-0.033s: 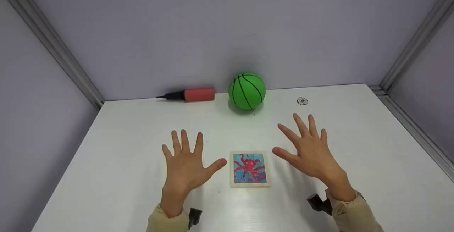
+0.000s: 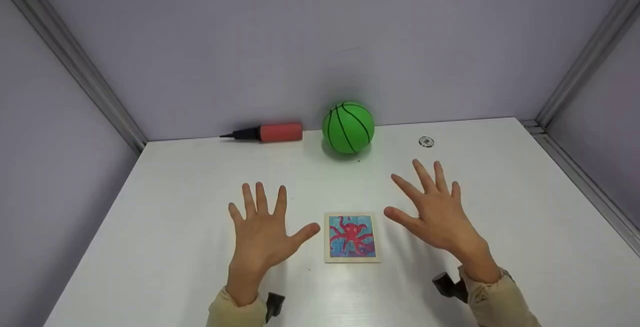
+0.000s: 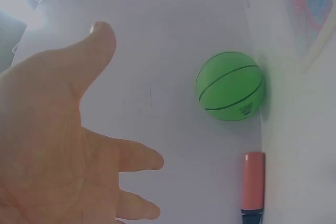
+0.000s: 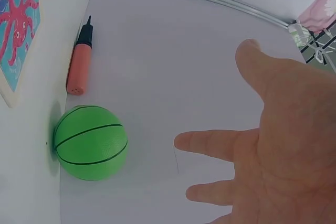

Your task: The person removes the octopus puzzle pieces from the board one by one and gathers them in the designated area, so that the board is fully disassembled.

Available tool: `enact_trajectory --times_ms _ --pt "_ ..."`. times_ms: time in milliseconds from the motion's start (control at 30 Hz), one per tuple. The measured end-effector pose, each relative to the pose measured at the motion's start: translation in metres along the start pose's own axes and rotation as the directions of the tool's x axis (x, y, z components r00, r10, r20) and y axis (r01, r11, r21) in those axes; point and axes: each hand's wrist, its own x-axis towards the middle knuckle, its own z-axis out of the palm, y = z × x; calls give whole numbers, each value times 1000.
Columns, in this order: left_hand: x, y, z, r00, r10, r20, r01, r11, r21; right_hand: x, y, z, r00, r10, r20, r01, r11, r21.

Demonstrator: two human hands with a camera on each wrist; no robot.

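Beige sleeves are seen at both wrists. Left hand [image 2: 260,234] is held flat with fingers spread, nothing gripped; right hand [image 2: 437,212] likewise, fingers splayed, nothing held. Between them, just beside the left thumb, a square wooden-framed puzzle [image 2: 352,237] is laid flat on the white surface [image 2: 175,207]: red octopus on a blue ground, pale border, no readable writing. Further back, a green ball [image 2: 348,127] with black basketball seams is placed near the wall; small print on it is seen from the left wrist view but cannot be read. A red pump [image 2: 272,132] with a black nozzle is laid to its left.
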Motion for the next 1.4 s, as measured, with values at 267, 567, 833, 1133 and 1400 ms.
enact_trajectory --times_ms 267,567,833,1133,1400 --pt "2 6 13 998 55 17 -54 996 -65 5 5 5 998 15 55 -20 996 83" --pt "2 19 57 952 127 279 -92 987 -135 25 -3 34 988 -14 157 -19 978 207" --pt "-2 25 74 921 167 353 -145 986 -86 49 -15 61 987 -21 156 -17 971 239" --pt "-3 29 77 931 196 309 -176 980 -91 59 -19 75 969 -73 234 -19 929 368" --pt "-4 36 75 933 227 281 -212 974 -82 64 -19 81 956 -105 274 -25 902 431"
